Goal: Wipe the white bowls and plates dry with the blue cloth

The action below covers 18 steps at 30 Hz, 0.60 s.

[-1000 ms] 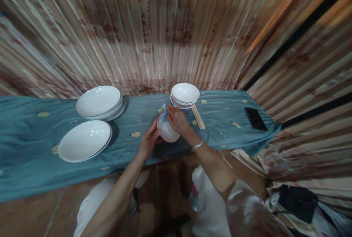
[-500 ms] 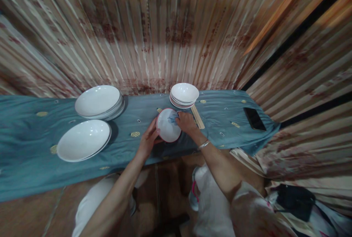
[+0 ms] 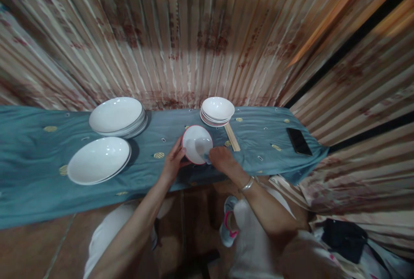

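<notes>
A small white bowl (image 3: 194, 143) with a red rim is tilted toward me above the table's front edge. My left hand (image 3: 175, 158) grips it from the left, thumb near the rim and fingers underneath. At the bowl's lower right rim, my right hand (image 3: 221, 159) is closed on a pale blue cloth (image 3: 207, 157), mostly hidden by the fingers. Behind the bowl stands a stack of small white bowls (image 3: 217, 108), and a bundle of chopsticks (image 3: 232, 136) lies beside it.
To the left are a stack of large white plates (image 3: 116, 115) and a shorter stack of deep white plates (image 3: 99, 160). A black phone (image 3: 299, 141) lies on the right of the blue-green tablecloth (image 3: 258, 132). A pleated curtain (image 3: 194, 46) hangs behind.
My right hand has moved down along the bowl's right side with the cloth, from the upper right to the lower right rim. My left hand keeps its grip on the bowl.
</notes>
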### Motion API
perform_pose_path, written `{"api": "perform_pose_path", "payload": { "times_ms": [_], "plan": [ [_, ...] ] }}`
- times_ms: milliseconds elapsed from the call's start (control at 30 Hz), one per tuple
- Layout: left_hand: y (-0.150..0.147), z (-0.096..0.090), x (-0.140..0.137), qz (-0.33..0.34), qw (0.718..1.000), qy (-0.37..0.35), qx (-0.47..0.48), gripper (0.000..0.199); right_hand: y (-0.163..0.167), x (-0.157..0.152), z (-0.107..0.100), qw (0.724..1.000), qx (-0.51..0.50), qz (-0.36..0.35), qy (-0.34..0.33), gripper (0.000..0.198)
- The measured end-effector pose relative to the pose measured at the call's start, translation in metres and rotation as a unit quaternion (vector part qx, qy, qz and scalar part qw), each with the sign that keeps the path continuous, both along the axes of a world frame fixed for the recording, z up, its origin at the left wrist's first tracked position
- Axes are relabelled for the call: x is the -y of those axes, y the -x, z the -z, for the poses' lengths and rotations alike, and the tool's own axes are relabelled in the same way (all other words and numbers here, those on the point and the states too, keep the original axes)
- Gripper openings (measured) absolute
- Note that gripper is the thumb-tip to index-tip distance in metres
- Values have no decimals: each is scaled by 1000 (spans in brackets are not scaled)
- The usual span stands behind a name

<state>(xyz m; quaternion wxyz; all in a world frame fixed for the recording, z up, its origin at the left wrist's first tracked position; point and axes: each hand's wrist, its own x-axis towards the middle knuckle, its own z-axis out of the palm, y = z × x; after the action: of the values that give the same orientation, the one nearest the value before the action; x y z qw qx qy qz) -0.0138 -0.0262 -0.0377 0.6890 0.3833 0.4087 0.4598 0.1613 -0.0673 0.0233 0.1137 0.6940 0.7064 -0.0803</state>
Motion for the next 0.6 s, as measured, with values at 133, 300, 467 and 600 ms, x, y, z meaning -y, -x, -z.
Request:
{"api": "perform_pose_path", "payload": {
  "times_ms": [133, 300, 467, 600],
  "plan": [
    [0, 2, 0, 5, 1000, -10, 0, 78, 7, 14, -5, 998, -15, -64, 6, 30],
    [0, -1, 2, -2, 1000, -10, 3, 76, 17, 22, -7, 992, -45, -115, -29, 26],
    [-1, 0, 2, -15, 1000, 2, -5, 79, 33, 18, -12, 988, -51, -143, -27, 28],
    [-1, 3, 2, -24, 1000, 7, -9, 81, 40, 14, -12, 984, -57, -157, -65, 30]
  ]
}}
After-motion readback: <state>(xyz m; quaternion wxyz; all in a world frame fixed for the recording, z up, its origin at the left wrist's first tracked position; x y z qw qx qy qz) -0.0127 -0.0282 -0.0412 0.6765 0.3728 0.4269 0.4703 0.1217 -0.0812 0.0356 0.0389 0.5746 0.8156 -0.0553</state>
